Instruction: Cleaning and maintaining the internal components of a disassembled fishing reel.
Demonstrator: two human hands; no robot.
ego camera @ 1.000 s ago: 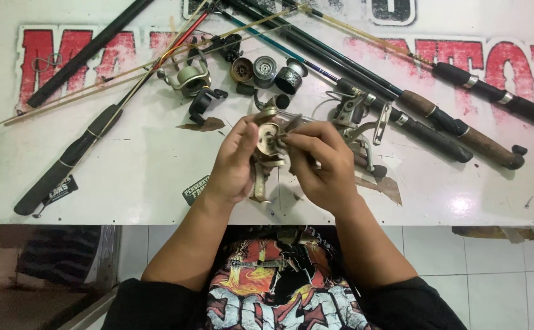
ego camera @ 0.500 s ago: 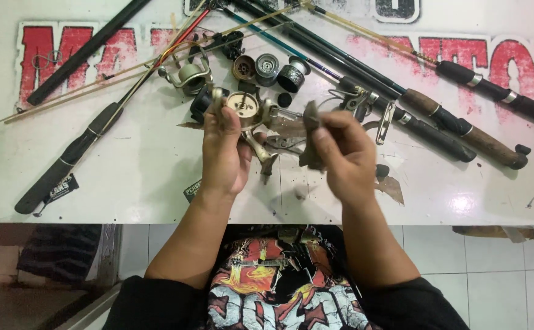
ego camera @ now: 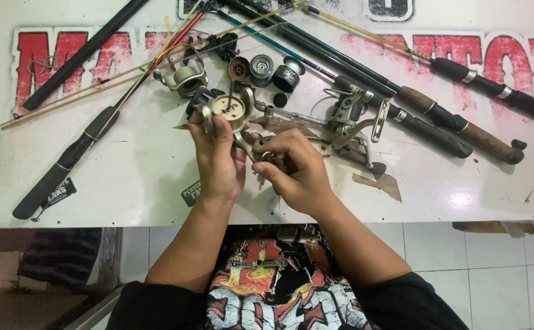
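My left hand (ego camera: 219, 160) grips a gold-coloured fishing reel body (ego camera: 229, 109) and holds it up over the white table (ego camera: 138, 177), its round open face turned toward me. My right hand (ego camera: 296, 171) is closed around the reel's lower stem and a small metal part just right of the left hand. Both hands touch the same reel at the table's near middle.
Several fishing rods (ego camera: 401, 91) lie fanned across the table's back and right. A dark rod handle (ego camera: 65, 165) lies at the left. Three loose spools (ego camera: 262, 68) and another reel (ego camera: 182, 76) sit behind my hands; a dismantled reel (ego camera: 352, 119) lies to the right.
My hands parted, the right one lifting a piece away from the reel, then came together again. The reel now sits higher in the left hand, its round face showing.
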